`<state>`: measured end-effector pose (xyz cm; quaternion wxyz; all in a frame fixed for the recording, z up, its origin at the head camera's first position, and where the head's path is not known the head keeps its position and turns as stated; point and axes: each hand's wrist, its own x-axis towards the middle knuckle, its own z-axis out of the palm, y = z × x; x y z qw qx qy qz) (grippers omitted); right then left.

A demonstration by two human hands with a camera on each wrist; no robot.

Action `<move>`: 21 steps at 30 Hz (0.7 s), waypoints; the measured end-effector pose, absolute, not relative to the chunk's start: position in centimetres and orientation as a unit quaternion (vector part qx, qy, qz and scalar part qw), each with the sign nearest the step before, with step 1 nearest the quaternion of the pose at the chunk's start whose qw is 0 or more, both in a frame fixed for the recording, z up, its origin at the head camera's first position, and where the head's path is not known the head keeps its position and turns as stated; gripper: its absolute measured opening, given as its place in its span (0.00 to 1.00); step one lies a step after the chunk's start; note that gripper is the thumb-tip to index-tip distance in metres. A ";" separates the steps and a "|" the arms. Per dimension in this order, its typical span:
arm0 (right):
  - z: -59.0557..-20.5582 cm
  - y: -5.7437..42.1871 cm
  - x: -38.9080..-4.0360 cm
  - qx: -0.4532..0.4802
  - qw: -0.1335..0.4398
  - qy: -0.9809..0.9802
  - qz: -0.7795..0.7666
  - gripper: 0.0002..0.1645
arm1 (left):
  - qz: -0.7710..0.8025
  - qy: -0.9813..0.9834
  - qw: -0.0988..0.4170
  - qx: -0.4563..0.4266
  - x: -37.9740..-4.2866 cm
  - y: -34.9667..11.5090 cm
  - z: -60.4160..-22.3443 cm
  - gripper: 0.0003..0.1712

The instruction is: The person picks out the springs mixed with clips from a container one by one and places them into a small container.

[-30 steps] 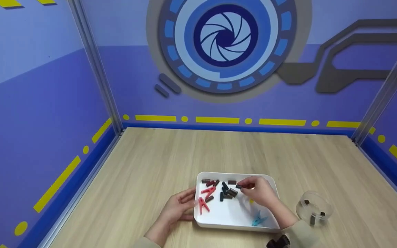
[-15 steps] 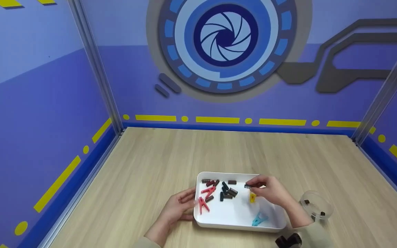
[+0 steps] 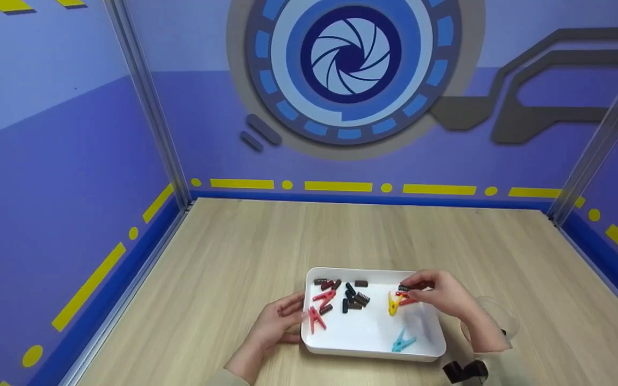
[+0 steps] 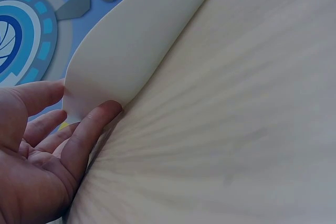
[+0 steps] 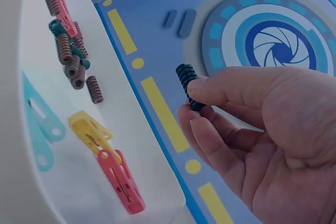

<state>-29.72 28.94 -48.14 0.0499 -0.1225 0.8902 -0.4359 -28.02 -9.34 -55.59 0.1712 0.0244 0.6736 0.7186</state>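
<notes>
A white tray (image 3: 362,338) lies on the table. My left hand (image 3: 272,324) holds its left side, the thumb at the rim and the other fingers along the outer wall. Between thumb and fingers, my right hand (image 3: 443,292) pinches a small dark green coil spring (image 5: 185,77), raised over the tray's right back part. A yellow clothespin (image 5: 89,129) and a red clothespin (image 5: 123,184) lie below it. More brown and dark springs (image 3: 354,305) are scattered in the tray's left and middle. Two red clothespins (image 3: 316,320) lie at the left, a light blue clothespin (image 3: 404,341) near the front right.
A clear round container (image 3: 510,316) stands right of the tray, partly hidden by the right forearm; a dark piece shows in it. A dark strap (image 3: 464,371) is on the right wrist. Blue panels (image 3: 266,161) border the wooden table (image 3: 255,241).
My right hand has moved right across the tray with the spring. The yellow and red clothespins at the right and the tray's right edge have come into sight. My left hand stays put.
</notes>
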 end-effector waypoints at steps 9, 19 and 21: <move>-47.4 31.1 -29.4 -0.087 0.068 0.894 -0.433 0.12 | 0.718 0.673 0.175 0.026 -28.0 -9.4 -55.7 0.36; -46.3 34.1 -28.7 -0.083 0.074 0.896 -0.429 0.15 | 0.714 0.677 0.176 0.019 -28.2 -9.4 -55.6 0.36; -46.1 34.8 -28.6 -0.088 0.076 0.896 -0.428 0.15 | 0.713 0.678 0.176 0.018 -28.2 -9.4 -55.6 0.36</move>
